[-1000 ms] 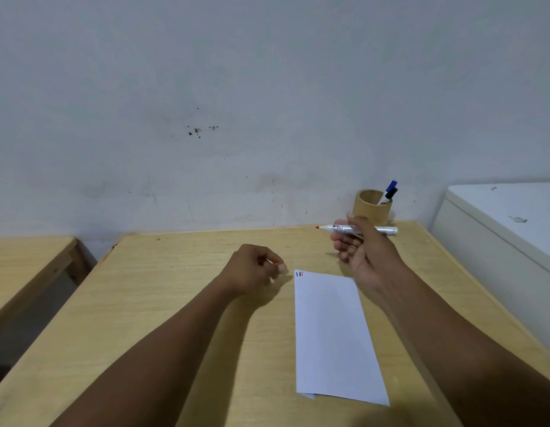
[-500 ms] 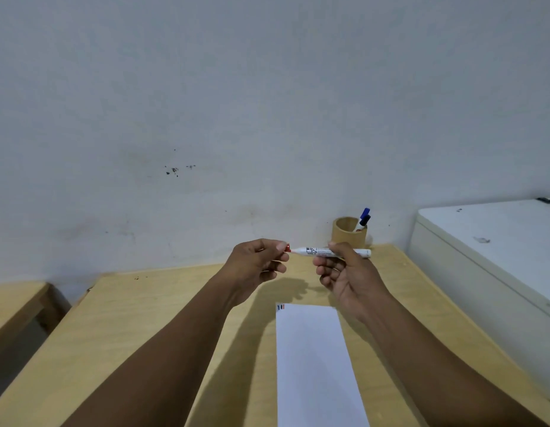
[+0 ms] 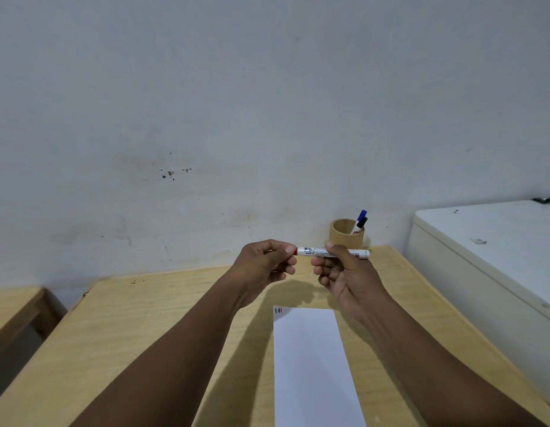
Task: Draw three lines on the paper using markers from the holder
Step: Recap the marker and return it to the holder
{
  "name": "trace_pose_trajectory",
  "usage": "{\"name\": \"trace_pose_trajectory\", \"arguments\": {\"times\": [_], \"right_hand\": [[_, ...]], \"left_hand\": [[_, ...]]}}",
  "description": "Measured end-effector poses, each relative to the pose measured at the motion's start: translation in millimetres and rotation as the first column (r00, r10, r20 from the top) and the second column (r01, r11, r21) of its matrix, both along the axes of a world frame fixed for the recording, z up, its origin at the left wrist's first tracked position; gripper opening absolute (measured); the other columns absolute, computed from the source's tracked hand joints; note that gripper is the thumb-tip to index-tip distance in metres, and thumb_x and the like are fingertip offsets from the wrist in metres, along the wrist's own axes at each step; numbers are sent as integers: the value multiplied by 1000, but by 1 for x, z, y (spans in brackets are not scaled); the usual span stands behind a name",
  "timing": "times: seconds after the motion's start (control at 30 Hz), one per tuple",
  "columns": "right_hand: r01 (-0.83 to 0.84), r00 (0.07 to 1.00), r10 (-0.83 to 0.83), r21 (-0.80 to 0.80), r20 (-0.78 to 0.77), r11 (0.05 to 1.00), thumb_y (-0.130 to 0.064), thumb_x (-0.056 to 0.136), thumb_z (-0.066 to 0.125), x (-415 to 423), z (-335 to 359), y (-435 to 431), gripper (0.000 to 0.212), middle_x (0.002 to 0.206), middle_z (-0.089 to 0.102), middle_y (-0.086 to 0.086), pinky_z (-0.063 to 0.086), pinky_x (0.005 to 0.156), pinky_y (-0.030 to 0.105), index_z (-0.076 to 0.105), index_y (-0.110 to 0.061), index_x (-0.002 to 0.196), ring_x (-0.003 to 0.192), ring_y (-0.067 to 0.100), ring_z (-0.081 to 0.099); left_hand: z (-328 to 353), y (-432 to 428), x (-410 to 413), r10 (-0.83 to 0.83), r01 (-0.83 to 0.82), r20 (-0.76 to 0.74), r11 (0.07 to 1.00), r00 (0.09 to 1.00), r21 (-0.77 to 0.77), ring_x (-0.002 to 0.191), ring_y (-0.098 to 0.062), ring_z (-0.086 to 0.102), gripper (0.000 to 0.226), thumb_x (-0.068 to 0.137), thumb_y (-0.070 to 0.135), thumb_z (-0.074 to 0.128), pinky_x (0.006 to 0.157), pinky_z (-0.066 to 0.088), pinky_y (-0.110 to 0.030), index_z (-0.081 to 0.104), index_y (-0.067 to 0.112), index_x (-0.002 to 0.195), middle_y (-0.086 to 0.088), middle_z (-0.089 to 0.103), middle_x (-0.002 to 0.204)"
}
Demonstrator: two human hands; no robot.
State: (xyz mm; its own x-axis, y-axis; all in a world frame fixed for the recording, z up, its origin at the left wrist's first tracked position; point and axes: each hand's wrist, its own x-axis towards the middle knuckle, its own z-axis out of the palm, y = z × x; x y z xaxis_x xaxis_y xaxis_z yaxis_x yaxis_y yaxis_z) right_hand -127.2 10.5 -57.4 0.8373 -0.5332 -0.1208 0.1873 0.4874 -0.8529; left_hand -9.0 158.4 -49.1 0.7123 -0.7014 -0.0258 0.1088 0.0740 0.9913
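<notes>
I hold a white marker (image 3: 316,251) level above the table, its barrel pinched in my right hand (image 3: 344,272). My left hand (image 3: 264,263) grips the red cap on the marker's left end; the cap is mostly hidden by the fingers. Below lies a white paper (image 3: 310,365) with three short strokes, dark, blue and red, in its top left corner. A round wooden holder (image 3: 344,237) stands at the table's back edge against the wall, with a blue-capped marker (image 3: 362,215) and a black-capped marker (image 3: 361,224) leaning in it.
The wooden table (image 3: 138,328) runs up to a grey-white wall. A white cabinet or appliance (image 3: 489,251) stands close at the right. A second wooden table (image 3: 11,306) is at the far left, with a gap between the two.
Both hands rose from above the paper and came together. My left hand brought the red cap onto the marker's tip. The camera view tilted upward.
</notes>
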Motion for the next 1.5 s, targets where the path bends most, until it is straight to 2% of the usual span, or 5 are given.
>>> {"name": "trace_pose_trajectory", "arguments": {"times": [0.23, 0.5, 0.67, 0.93, 1.5], "right_hand": [[-65, 998, 65, -108, -1, 992, -28, 85, 76, -6, 1, -4, 24, 80, 77, 15, 49, 60, 30, 70, -7, 95, 67, 21, 72], [-517, 855, 454, -344, -252, 784, -50, 90, 57, -15, 26, -49, 56, 113, 78, 13, 48, 71, 32, 76, -5, 116, 88, 16, 71], [-443, 895, 70, -854, -441, 274, -31, 85, 80, 3, 38, -66, 15, 74, 66, -7, 46, 66, 25, 80, -16, 84, 67, 8, 58], [-9, 915, -403, -995, 31, -95, -23, 83, 75, 40, 57, -99, 16, 91, 76, -5, 45, 88, 39, 75, -22, 99, 98, 24, 67], [-81, 816, -573, -997, -75, 15, -52, 83, 70, 72, 5, -138, 33, 112, 72, -8, 25, 102, 46, 78, -30, 106, 128, 18, 50]], "left_hand": [[8, -5, 4, 32, -31, 39, 999, 999, -27, 63, -16, 67, 12, 93, 17, 69, 60, 52, -22, 71, 5, 93, -5, 67, 71], [44, -11, 19, 20, -40, 277, 997, 961, 66, 66, -20, 68, 24, 92, 26, 73, 64, 53, -26, 72, 3, 88, -4, 68, 70], [65, -41, 15, -81, -43, 570, 979, 818, 200, 62, -17, 68, 28, 85, 26, 80, 57, 50, -22, 74, -1, 90, -6, 72, 69], [93, -103, 14, 11, -151, 800, 983, 599, 100, 51, -4, 54, 20, 82, 37, 82, 52, 39, -11, 80, 20, 92, -4, 74, 70], [33, -119, 62, -69, -277, 773, 910, 630, 308, 92, -17, 67, 39, 89, 36, 70, 85, 51, -31, 67, 24, 126, 4, 72, 104]]}}
